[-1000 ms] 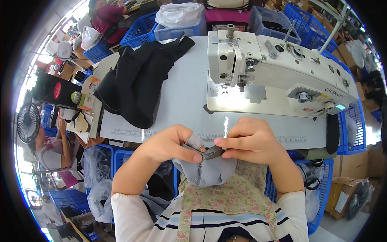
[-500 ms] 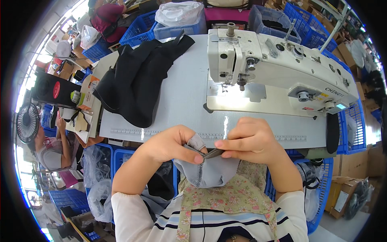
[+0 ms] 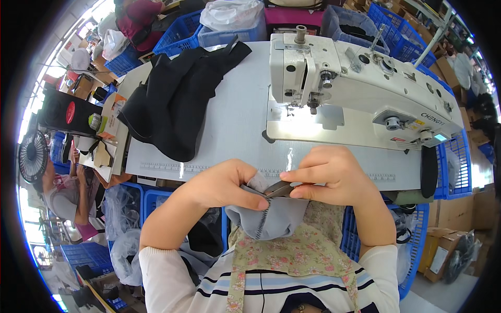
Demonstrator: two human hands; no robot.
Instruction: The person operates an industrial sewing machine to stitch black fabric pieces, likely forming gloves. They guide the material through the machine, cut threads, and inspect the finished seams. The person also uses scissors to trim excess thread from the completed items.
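A grey sewn fabric piece (image 3: 279, 221) with a dark zigzag seam hangs in front of my apron, just off the table's near edge. My left hand (image 3: 229, 185) is closed on its upper edge, thumb near the top of the seam. Between the thumb and fingers of my right hand (image 3: 326, 175) is a pair of small dark grey thread snips (image 3: 281, 189). Their tips point left and down to the seam's upper end, touching or very close to the fabric. My right fingers partly cover the snips, so their full shape is hidden.
A white sewing machine (image 3: 360, 83) with its lamp lit stands on the table (image 3: 235, 115), right of centre. Black fabric pieces (image 3: 175, 104) lie to the left. Blue crates (image 3: 412, 250) flank me below the table. A person (image 3: 68, 193) sits at the far left.
The snips have turned and show more of their length, with the tips at the seam. My right hand has risen slightly. The left hand still grips the fabric.
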